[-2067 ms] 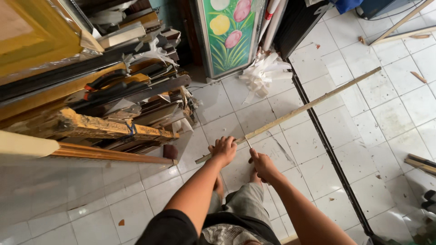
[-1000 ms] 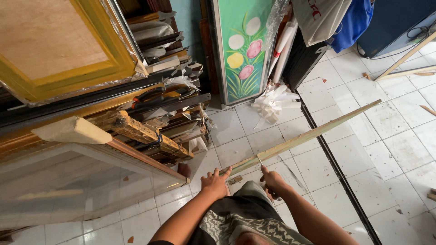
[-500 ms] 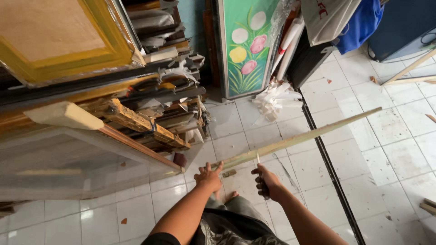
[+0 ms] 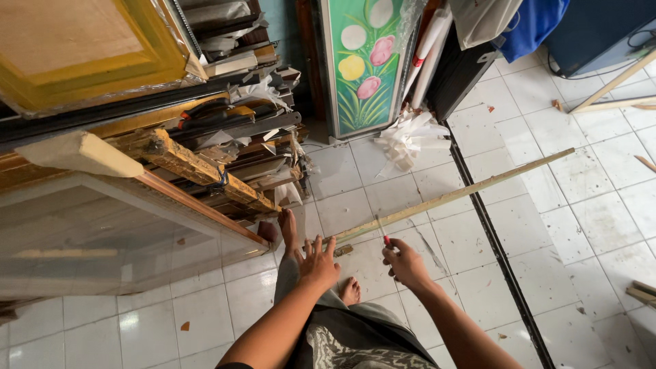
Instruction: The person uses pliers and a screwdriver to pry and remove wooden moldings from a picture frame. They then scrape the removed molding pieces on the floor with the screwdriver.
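From the head camera, the person looks down at a white tiled floor [image 4: 588, 205] where a long pale wooden strip [image 4: 451, 197] runs slantwise from just in front of their feet out toward the upper right. The left hand [image 4: 318, 263] lies flat with fingers spread, pressing on the near end of the strip; it clasps nothing. The right hand [image 4: 404, 263] is closed around a slim red-tipped pen or marker [image 4: 386, 239], its tip just at the strip's near edge. A bare foot [image 4: 288, 229] rests on the tiles beside the strip's end, another [image 4: 350, 290] shows lower down. To the left stands a cluttered stack of frames and wooden mouldings [image 4: 205, 164]; a flower painting [image 4: 362, 61] leans at the far wall, with crumpled white paper [image 4: 410, 137] at its base, and a dark floor rail [image 4: 495, 239] crosses under the strip. By the look of it, the strip is being marked near its end: the pen needs to meet the wood cleanly while the flat hand keeps the strip from sliding on the smooth tiles.
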